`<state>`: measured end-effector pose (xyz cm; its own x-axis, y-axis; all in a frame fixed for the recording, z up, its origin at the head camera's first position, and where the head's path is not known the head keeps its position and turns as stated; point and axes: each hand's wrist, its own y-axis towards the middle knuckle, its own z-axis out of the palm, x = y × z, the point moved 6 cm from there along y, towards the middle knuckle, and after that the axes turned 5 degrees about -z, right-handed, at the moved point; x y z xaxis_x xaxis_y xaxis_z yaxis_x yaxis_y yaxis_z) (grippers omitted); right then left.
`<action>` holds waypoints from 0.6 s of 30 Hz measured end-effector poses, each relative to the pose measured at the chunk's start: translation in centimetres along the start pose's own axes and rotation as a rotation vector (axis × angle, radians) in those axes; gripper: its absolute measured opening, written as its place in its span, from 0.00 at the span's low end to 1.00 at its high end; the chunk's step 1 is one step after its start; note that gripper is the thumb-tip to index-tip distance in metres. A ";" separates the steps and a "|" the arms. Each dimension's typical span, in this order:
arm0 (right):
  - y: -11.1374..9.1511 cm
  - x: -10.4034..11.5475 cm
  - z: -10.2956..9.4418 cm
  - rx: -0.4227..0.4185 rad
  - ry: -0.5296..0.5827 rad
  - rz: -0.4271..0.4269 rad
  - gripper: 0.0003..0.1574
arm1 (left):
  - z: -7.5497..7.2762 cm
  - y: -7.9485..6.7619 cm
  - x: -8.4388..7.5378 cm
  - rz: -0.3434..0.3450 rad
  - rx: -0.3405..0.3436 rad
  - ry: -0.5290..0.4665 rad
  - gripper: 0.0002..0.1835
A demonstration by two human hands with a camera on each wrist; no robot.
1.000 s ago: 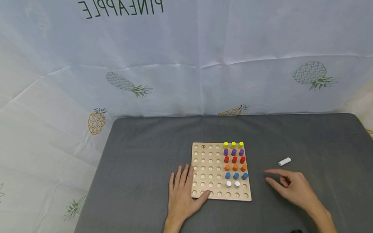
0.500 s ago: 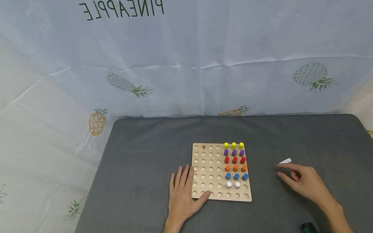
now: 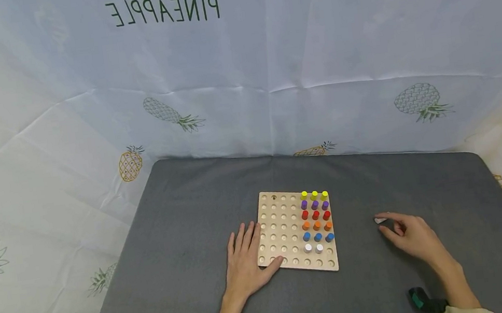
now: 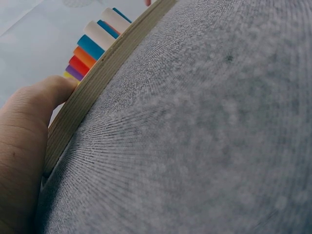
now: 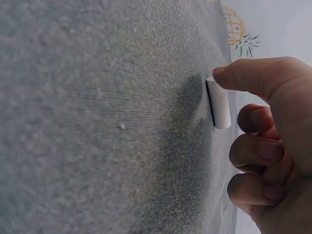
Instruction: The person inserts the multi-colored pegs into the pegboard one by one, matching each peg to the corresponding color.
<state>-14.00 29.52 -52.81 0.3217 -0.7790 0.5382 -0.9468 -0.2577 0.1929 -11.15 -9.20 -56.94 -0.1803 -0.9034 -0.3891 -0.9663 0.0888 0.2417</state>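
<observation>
My left hand (image 3: 244, 263) lies spread at the left side of the wooden pegboard (image 3: 273, 234). Its thumb rests on the near edge, also seen in the left wrist view. To the board's right, my right hand (image 3: 415, 239) is at a loose white peg (image 3: 380, 220) on the cloth, partly covered by the index finger. In the right wrist view that peg (image 5: 222, 107) lies on the cloth, one end overlapped by a fingertip; the other fingers are curled. No firm pinch shows. Yellow pegs (image 3: 314, 195), purple, red, orange, blue and two white pegs (image 3: 307, 247) stand in the board's right-hand columns.
A dark grey cloth (image 3: 182, 206) covers the table. Behind and beside it hangs a pale curtain (image 3: 335, 36) printed with pineapples. Camera devices are strapped at both wrists, the right one (image 3: 426, 302) close above the cloth.
My right hand has moved right and slightly away from me, to the loose white peg, and its finger now covers part of it. My left hand and the board have stayed put.
</observation>
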 end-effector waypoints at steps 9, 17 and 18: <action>0.7 -0.9 0.6 0.110 -0.006 0.081 0.18 | 0.0 0.0 0.0 -0.009 0.009 -0.003 0.53; 1.0 -1.3 0.8 0.163 -0.023 0.129 0.20 | 0.1 0.0 0.1 -0.013 0.021 -0.005 0.53; 1.0 -1.3 0.7 0.163 -0.028 0.130 0.21 | 0.1 0.0 0.1 -0.013 0.021 -0.004 0.53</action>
<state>-15.41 29.88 -53.95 0.1983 -0.8265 0.5268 -0.9704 -0.2411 -0.0130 -11.15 -9.23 -57.01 -0.1687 -0.9029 -0.3955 -0.9721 0.0861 0.2181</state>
